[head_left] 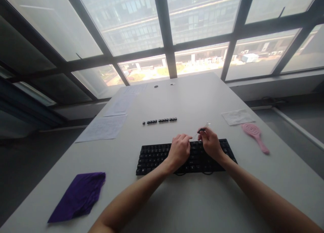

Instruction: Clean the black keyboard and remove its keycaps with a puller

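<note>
No legible writing. Right hand (210,144) pinches a keycap (201,130) above the keyboard (154,157); left hand (179,150) curled together, resting on keys.

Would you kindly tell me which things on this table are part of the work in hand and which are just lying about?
In hand: keyboard, row of removed keycaps, keycap and small tool in the right hand, left hand.
Lying about: purple cloth, pink brush, papers, white wipe.
</note>
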Available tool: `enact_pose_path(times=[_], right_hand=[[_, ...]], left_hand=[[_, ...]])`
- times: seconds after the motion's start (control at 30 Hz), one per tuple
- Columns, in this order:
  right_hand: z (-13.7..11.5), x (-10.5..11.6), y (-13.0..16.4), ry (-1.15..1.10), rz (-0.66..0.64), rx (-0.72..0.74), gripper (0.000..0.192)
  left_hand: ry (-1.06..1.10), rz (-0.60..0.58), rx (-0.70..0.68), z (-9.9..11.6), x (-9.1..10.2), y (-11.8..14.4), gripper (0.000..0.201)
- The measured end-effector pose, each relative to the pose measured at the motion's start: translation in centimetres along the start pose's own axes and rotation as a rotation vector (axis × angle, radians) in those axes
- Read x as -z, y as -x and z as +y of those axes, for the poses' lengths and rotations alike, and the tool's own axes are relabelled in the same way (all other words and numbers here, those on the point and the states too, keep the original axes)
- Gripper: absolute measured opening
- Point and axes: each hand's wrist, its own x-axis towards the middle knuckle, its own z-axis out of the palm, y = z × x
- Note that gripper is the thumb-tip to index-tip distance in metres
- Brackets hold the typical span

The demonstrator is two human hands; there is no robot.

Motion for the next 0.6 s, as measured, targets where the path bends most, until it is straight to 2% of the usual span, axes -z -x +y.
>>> enact_pose_path(times=[0.23, 0.47, 0.6], right_hand=[[-0.8, 0.1, -0.1, 0.122, -0.172, 0.160, 0.019], [-0.4, 0.1, 0.5, 0.268, -0.313, 0.204, 0.020], [-0.4, 0.1, 0.7, 0.314, -0.301, 0.243, 0.023]], left_hand=[[0.063, -0.001, 0.000, -1.0, -1.0, 0.4, 0.032], [0.034, -0.024, 0.000, -0.8, -0.9, 0.3, 0.019], [0.024, -0.108, -0.042, -1.2, -0.7, -1.0, 0.012]])
